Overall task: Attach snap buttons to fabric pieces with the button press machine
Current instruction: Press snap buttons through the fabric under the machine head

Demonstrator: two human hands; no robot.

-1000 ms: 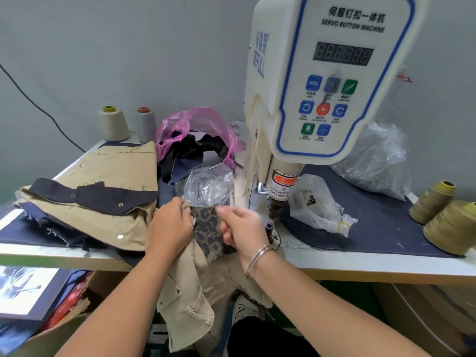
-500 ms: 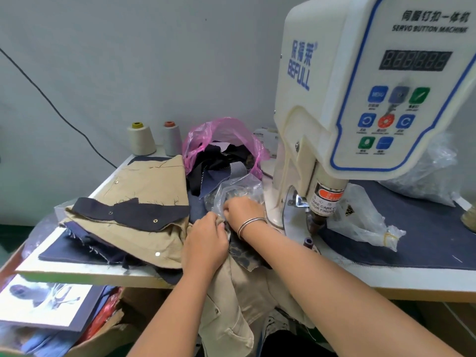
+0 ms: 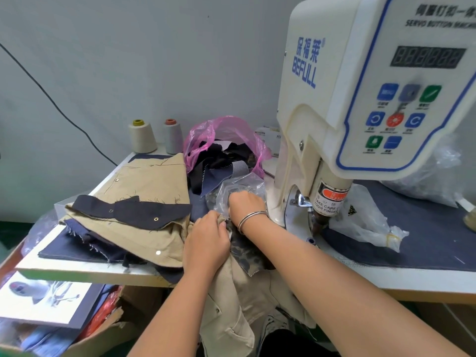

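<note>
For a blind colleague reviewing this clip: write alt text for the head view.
A person's right hand, with a silver bangle on its wrist, reaches into a clear crinkled plastic bag beside a cream servo button press machine, while the left hand grips khaki fabric at the white table's edge. Khaki and navy fabric pieces are piled to the left.

Both hands forward, fingers curled
</note>
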